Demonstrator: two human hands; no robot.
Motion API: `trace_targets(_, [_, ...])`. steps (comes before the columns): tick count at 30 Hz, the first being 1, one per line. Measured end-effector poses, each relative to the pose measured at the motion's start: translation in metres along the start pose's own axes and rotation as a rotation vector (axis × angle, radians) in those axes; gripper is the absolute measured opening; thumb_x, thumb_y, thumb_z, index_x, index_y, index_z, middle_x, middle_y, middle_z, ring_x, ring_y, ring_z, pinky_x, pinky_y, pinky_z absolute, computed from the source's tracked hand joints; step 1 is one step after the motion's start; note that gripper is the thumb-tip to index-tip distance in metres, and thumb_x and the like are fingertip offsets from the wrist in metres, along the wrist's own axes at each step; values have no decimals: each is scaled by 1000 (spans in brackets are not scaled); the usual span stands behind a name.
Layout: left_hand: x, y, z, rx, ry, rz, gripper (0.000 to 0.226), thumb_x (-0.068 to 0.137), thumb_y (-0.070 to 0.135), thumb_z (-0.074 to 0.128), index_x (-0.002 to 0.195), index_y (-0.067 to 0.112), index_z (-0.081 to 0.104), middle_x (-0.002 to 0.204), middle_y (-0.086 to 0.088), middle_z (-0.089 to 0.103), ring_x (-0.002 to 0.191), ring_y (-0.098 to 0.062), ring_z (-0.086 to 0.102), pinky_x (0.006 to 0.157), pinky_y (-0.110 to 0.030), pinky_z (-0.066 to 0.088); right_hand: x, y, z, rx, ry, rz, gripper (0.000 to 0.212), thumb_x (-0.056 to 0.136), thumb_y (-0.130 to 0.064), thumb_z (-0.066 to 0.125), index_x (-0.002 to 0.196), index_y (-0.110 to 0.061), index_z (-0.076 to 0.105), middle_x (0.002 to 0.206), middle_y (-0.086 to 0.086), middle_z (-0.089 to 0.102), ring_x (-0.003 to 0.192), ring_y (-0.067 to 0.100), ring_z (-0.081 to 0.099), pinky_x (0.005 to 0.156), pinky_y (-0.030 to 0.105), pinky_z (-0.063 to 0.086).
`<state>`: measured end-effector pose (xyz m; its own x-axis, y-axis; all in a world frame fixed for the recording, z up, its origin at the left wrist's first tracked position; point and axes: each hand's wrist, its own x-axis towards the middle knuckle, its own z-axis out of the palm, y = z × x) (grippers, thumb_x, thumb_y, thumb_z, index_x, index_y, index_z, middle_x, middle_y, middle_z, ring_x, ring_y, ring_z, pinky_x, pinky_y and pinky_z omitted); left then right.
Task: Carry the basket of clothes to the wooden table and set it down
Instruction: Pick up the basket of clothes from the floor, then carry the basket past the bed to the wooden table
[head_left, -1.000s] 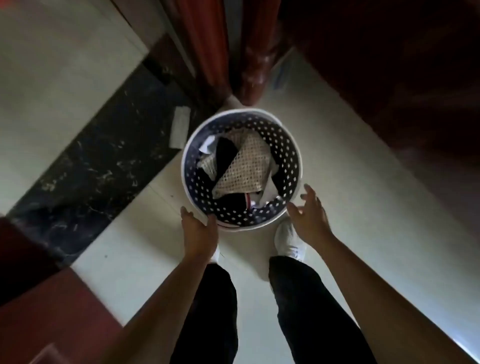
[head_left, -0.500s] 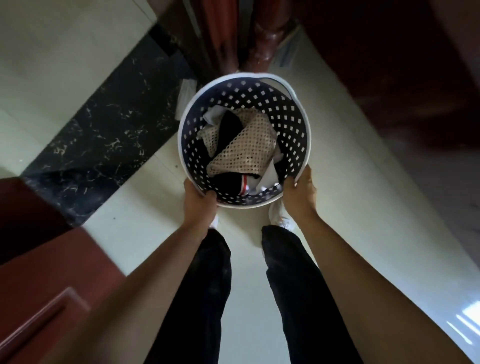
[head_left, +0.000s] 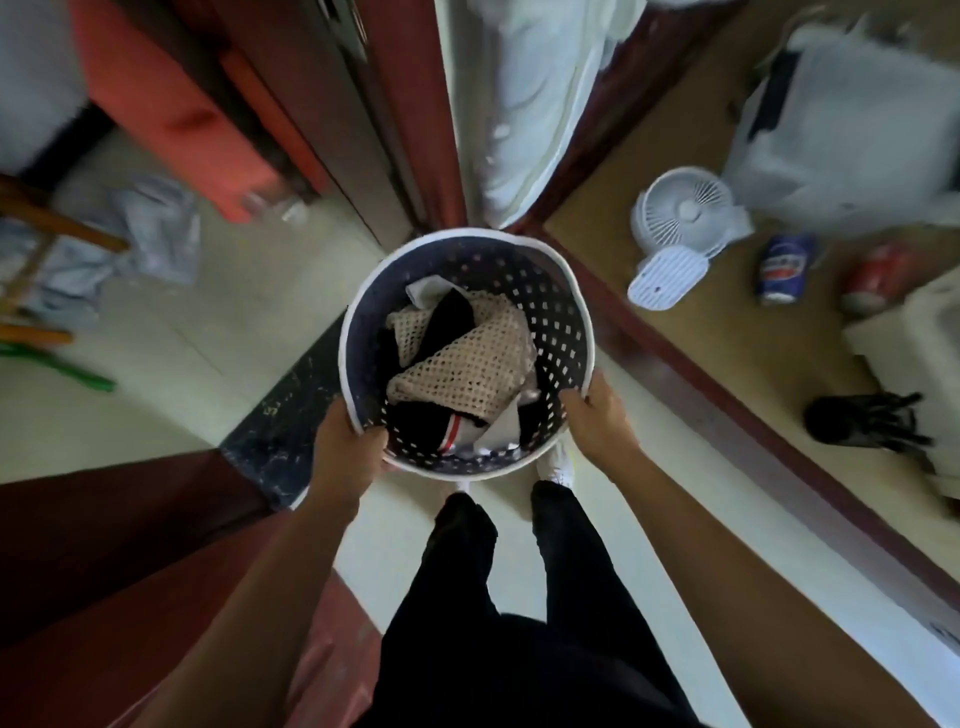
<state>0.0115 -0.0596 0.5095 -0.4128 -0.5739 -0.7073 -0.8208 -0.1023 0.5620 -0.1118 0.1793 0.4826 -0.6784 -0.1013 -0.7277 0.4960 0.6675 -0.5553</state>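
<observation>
My left hand (head_left: 345, 449) and right hand (head_left: 597, 415) each grip the near rim of the perforated laundry basket (head_left: 563, 306), clothes (head_left: 462, 374) inside, held above the floor just left of the wooden table (head_left: 691, 291).

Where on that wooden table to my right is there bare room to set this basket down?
The clearest bare patch is the near strip of the wooden table, between its dark edge, the white fan and the black object. Farther right is crowded: blue can, red can, white bag. Both hands, left and right, hold the basket.
</observation>
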Motion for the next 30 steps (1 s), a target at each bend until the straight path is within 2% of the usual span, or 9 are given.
trace_targets(3, [-42, 42, -43, 50, -38, 159, 49, 59, 14, 57, 108, 8, 64, 99, -26, 71, 89, -41, 70, 74, -52, 60, -43, -33, -38, 198, 95, -99, 54, 100, -19, 51, 153, -29, 49, 137, -3, 66, 123, 19, 62, 105, 41, 49])
trace_targets(7, [-84, 85, -70, 101, -82, 342, 41, 65, 18, 59, 104, 25, 69, 98, -13, 77, 93, -36, 72, 88, -50, 58, -92, -54, -71, 437, 196, -149, 38, 103, -6, 50, 125, -35, 63, 106, -14, 71, 101, 12, 66, 91, 31, 55])
trace_targets(12, [-106, 95, -57, -131, -218, 514, 39, 85, 4, 66, 106, 37, 69, 95, 20, 78, 94, -2, 73, 89, -36, 54, -169, -48, -74, 599, 406, -194, 49, 105, -14, 52, 107, -60, 68, 118, -9, 77, 116, 17, 71, 108, 50, 55])
trace_targets(14, [-117, 101, -46, -153, -325, 574, 48, 84, 5, 64, 115, 42, 68, 114, 15, 76, 110, -7, 70, 96, -38, 52, -201, -35, -66, 624, 508, -190, 56, 104, -15, 53, 106, -70, 65, 125, -9, 76, 123, 19, 69, 111, 52, 53])
trace_targets(17, [-135, 112, -23, -140, -458, 638, 60, 80, 4, 63, 133, 33, 64, 132, 7, 71, 126, -15, 65, 104, -38, 50, -247, -5, -56, 736, 658, -191, 66, 99, -5, 56, 116, -69, 62, 115, -27, 76, 113, -2, 70, 105, 38, 56])
trace_targets(20, [-172, 122, 7, -100, -618, 683, 57, 77, 10, 62, 130, 31, 64, 133, 2, 70, 129, -20, 63, 108, -41, 49, -295, 32, -54, 858, 813, -160, 67, 96, -3, 59, 112, -67, 56, 99, -38, 73, 89, -24, 65, 87, 13, 53])
trace_targets(22, [-210, 123, 30, -29, -729, 742, 52, 76, 13, 62, 123, 34, 67, 131, -2, 71, 127, -26, 64, 109, -49, 49, -330, 55, -55, 965, 958, -131, 56, 87, -13, 61, 118, -59, 55, 114, -27, 70, 99, -15, 67, 97, 26, 55])
trace_targets(25, [-274, 110, 69, 47, -885, 810, 52, 75, 8, 61, 120, 31, 71, 122, -3, 77, 122, -31, 68, 109, -54, 49, -382, 105, -57, 1084, 1178, -135, 55, 77, -20, 61, 123, -51, 63, 129, -2, 73, 125, 24, 67, 110, 49, 53])
trace_targets(30, [-382, 51, 140, 200, -1162, 897, 49, 83, -2, 58, 110, 36, 74, 104, 9, 81, 106, -17, 73, 92, -35, 57, -460, 212, -62, 1275, 1491, -75, 53, 73, -21, 61, 124, -35, 68, 126, 4, 74, 124, 31, 67, 109, 55, 54])
